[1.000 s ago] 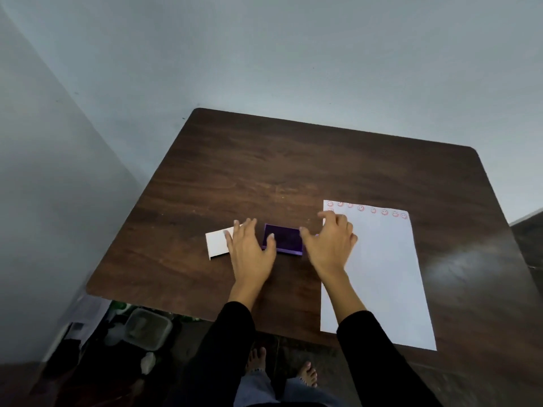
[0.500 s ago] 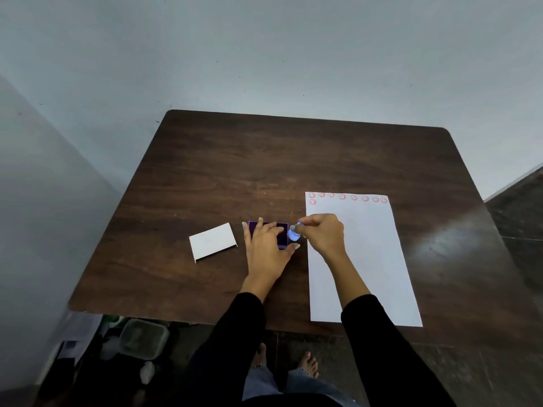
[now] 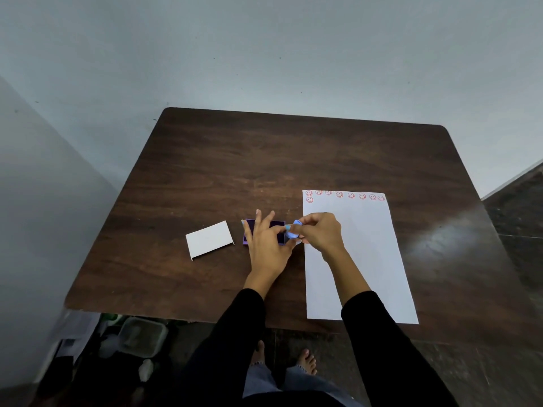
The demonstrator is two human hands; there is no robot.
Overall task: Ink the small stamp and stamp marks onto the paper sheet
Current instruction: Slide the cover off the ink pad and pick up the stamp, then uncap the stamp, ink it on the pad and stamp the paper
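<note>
A small light-blue stamp (image 3: 294,230) is pinched in my right hand (image 3: 320,233), held at the right edge of the purple ink pad (image 3: 279,224). My left hand (image 3: 266,242) lies flat over the ink pad with fingers spread and holds it against the table; its index fingertip touches the stamp. The white paper sheet (image 3: 370,259) lies to the right, under my right forearm. A row of several red smiley marks (image 3: 339,195) runs along its top edge, with one more mark below the leftmost.
The white ink pad lid (image 3: 210,239) lies on the dark wooden table (image 3: 293,160) left of the pad. A grey wall rises behind the table. Below the front edge are a plastic container (image 3: 141,336) and my bare feet on the floor.
My right hand left the paper's top-left corner, where a new mark shows, and brought the stamp to the ink pad. My left hand shifted right onto the pad. The camera view also shifted.
</note>
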